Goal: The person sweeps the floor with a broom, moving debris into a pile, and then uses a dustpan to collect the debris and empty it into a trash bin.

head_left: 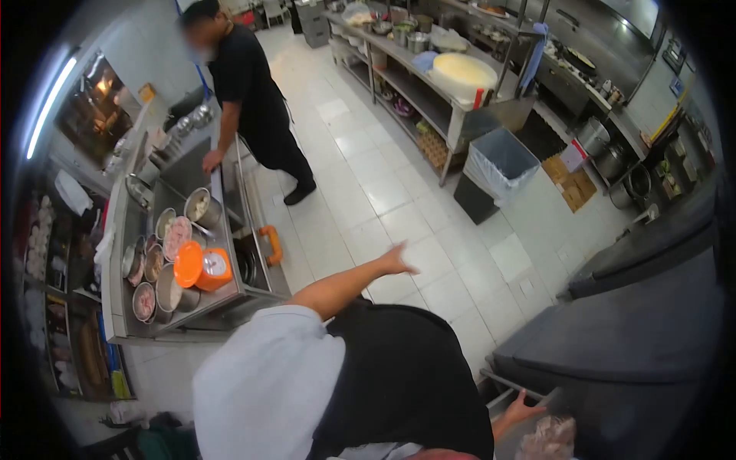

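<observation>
My left hand (399, 261) reaches out over the floor with its fingers spread, holding nothing. Low on the right, my right hand (521, 410) is beside the grey pulled-out drawer or bin (548, 399), thumb and fingers apart. Whether it touches the edge is hard to tell. Just below that hand is a clear plastic bag (548, 438) with pale pink contents, possibly meat, cut off by the frame's bottom.
A person in black (249, 96) rests a hand on the steel counter (230, 284), which bears several pots and an orange kitchen scale (216, 268). A lined bin (502, 161) stands by a steel worktable (418, 88). Grey cabinets (613, 337) flank my right.
</observation>
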Available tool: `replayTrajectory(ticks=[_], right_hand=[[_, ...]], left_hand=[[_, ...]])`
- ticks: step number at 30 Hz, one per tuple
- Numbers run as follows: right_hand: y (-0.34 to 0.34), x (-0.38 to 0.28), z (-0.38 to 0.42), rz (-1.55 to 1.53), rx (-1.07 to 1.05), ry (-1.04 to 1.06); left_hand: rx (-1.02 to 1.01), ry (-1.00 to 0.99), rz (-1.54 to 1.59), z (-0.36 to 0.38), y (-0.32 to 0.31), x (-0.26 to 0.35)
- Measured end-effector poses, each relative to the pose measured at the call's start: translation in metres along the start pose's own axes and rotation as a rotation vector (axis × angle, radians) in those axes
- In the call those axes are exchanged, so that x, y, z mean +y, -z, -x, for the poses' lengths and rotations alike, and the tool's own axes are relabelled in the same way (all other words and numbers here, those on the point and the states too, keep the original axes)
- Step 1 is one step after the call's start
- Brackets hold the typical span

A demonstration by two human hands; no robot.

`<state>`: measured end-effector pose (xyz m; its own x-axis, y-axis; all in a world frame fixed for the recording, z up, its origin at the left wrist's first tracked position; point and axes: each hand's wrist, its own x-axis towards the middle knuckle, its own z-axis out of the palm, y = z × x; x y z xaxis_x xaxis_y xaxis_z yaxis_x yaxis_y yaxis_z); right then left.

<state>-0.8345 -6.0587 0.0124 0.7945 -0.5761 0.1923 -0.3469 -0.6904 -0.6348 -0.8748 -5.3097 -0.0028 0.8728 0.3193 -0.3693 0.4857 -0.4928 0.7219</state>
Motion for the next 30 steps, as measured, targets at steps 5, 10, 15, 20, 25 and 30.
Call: replayTrajectory(ticks=[5, 10, 15, 20, 25, 30], right_hand=[[0.038, -0.078, 0.036, 0.412, -0.077, -0.221], [-0.139, -0.206, 0.071, 0.507, -0.432, -0.134], [-0.484, -0.549, 0.193, 0.455, -1.177, 0.689], [-0.377, -0.950, 0.345, -0.057, -1.233, 1.025], [-0.296, -1.050, 0.382, -0.814, -1.053, 1.426], [-0.434, -0.891, 0.364, -0.206, -1.361, 1.144]], left_hand=[[0.220, 0.951, 0.604, 0.235, 0.052, -0.119], [0.295, 1.110, 1.201, 0.251, 0.068, -0.286], [0.707, 1.197, 1.171, 0.137, 0.260, -0.231], [0.745, 0.320, 1.281, 0.071, 0.520, -0.198], [0.735, 0.050, 1.117, 0.103, 0.581, -0.081], [0.615, 0.429, 0.958, 0.094, 0.396, -0.181]])
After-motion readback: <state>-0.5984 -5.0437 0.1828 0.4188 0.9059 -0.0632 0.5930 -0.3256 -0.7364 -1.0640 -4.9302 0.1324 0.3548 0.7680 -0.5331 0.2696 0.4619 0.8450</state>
